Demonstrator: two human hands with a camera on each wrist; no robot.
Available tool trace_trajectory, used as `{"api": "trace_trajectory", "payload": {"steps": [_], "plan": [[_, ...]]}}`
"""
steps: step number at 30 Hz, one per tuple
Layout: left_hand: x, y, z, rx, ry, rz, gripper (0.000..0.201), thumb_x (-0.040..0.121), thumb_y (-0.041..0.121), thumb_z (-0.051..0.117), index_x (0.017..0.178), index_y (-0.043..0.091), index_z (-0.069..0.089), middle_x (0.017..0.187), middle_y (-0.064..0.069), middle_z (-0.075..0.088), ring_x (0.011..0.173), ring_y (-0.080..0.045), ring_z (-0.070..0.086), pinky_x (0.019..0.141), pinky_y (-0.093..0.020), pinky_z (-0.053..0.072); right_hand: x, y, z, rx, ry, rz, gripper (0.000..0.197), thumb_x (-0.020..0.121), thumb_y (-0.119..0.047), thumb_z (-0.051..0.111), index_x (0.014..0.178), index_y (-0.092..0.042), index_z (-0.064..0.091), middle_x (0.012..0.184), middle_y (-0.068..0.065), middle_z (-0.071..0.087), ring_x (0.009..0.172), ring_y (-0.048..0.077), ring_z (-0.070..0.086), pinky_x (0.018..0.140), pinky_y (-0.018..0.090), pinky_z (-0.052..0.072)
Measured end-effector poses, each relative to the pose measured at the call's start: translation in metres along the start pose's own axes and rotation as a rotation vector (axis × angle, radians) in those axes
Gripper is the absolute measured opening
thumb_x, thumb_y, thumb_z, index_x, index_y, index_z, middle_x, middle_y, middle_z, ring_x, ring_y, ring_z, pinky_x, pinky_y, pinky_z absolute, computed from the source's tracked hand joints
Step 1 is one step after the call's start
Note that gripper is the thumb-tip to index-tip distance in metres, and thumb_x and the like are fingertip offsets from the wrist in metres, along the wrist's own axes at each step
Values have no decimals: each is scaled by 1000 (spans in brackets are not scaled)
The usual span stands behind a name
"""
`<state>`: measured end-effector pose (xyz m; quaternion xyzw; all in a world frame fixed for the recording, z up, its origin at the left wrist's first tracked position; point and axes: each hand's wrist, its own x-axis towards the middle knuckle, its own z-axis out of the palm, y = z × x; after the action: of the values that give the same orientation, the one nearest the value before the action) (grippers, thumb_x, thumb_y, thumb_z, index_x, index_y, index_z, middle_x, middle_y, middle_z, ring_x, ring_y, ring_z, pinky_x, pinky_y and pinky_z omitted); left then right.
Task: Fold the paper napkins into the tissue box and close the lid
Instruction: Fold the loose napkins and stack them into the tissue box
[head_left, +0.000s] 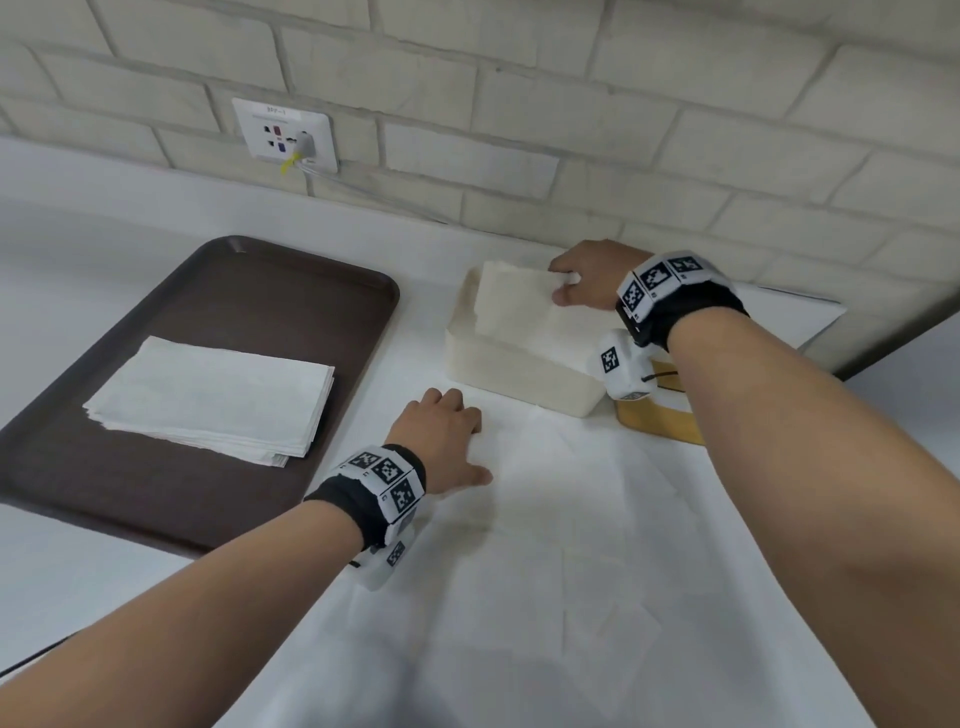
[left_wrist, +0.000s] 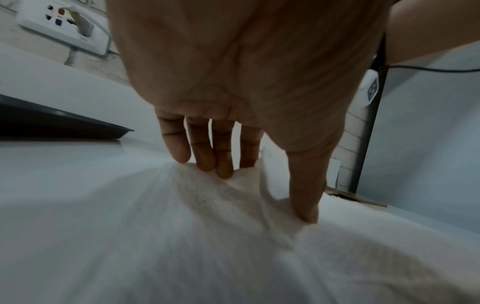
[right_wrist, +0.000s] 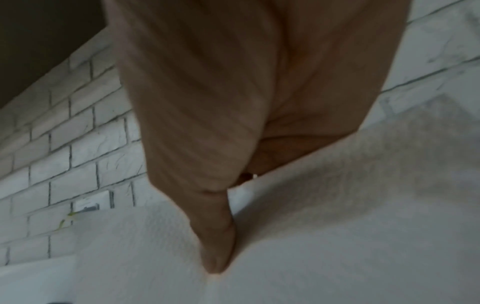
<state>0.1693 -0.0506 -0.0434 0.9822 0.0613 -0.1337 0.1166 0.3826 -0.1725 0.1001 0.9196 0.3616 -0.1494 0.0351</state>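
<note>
The cream tissue box (head_left: 519, 374) stands open on the white counter. A folded napkin (head_left: 519, 306) lies tilted over its opening. My right hand (head_left: 563, 283) pinches that napkin's right edge; the right wrist view shows the thumb (right_wrist: 215, 257) on top and the fingers hidden under the paper. An unfolded napkin (head_left: 571, 519) is spread on the counter in front of the box. On its far left corner rests my left hand (head_left: 457, 436), with straight fingers (left_wrist: 205, 156) and thumb pressing down, and the paper (left_wrist: 182, 236) wrinkles up between them. The wooden lid (head_left: 660, 421) lies right of the box, partly under my right wrist.
A brown tray (head_left: 260, 291) at the left holds a stack of flat napkins (head_left: 218, 400). A wall socket (head_left: 285, 135) with a plugged-in cable sits on the brick wall behind. A white sheet (head_left: 795, 312) lies at the far right by the wall.
</note>
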Motion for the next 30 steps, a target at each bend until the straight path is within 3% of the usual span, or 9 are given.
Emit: {"api": "trace_trajectory", "payload": {"steps": [2, 6, 9, 12, 15, 17, 22, 27, 30], "plan": [[0, 0, -3, -5, 10, 19, 63, 81, 65, 72, 128, 25, 59, 130, 1, 49, 121, -24, 43, 99, -35, 39, 6, -3, 5, -3, -19, -20, 47, 102, -35, 59, 145, -16, 53, 147, 11, 53, 129, 31, 53, 102, 36, 43], [-2, -2, -9, 49, 10, 91, 57, 81, 62, 74, 124, 26, 61, 138, 3, 46, 130, -24, 41, 111, -36, 32, 13, 9, 14, 10, -66, 1, 44, 97, -26, 67, 137, -13, 57, 136, 11, 60, 119, 29, 58, 84, 29, 42], [-2, -1, -14, 56, -26, 117, 56, 84, 54, 75, 126, 23, 55, 119, 4, 61, 113, -23, 55, 113, -38, 34, 12, 19, 5, 66, -45, -8, 37, 96, -25, 68, 131, -13, 62, 129, 10, 64, 114, 29, 60, 87, 32, 45], [-1, 1, -17, 16, -133, 95, 58, 90, 46, 71, 139, 23, 50, 111, 1, 68, 103, -26, 64, 103, -37, 41, 9, 20, -3, 153, -49, -54, 33, 94, -29, 71, 126, -22, 66, 117, -1, 67, 105, 22, 63, 85, 31, 44], [0, 0, -20, -16, -184, 77, 39, 97, 38, 64, 133, 23, 60, 123, 0, 63, 109, -28, 64, 86, -34, 47, 13, 17, 4, 89, -103, -58, 36, 91, -36, 73, 124, -25, 66, 116, -3, 68, 104, 22, 64, 91, 35, 49], [-2, -4, -23, -53, -181, 62, 35, 98, 37, 62, 131, 25, 64, 125, 0, 63, 111, -27, 63, 87, -36, 52, 18, 18, 13, 83, -127, -26, 39, 89, -36, 75, 124, -23, 63, 121, -1, 69, 106, 24, 65, 96, 38, 51], [-13, -20, -46, -134, -78, 27, 18, 99, 32, 60, 117, 32, 64, 88, 3, 55, 101, -30, 64, 77, -35, 48, 25, 26, 20, 131, -48, -32, 39, 92, -19, 72, 130, -17, 62, 134, 6, 64, 123, 25, 59, 99, 33, 46], [-35, -26, -76, -177, 109, 128, 23, 103, 29, 57, 124, 31, 67, 100, -3, 72, 96, -31, 64, 81, -43, 55, 22, 34, 9, 212, -51, -69, 19, 91, -24, 74, 108, -30, 67, 122, -3, 70, 122, 17, 61, 104, 36, 46], [-47, -25, -90, -219, 237, 239, 20, 103, 25, 57, 119, 26, 69, 100, 2, 74, 89, -30, 66, 76, -47, 57, 21, 35, 18, 180, -107, -41, 30, 92, -30, 74, 121, -27, 66, 131, -3, 66, 126, 20, 59, 107, 37, 45]]}}
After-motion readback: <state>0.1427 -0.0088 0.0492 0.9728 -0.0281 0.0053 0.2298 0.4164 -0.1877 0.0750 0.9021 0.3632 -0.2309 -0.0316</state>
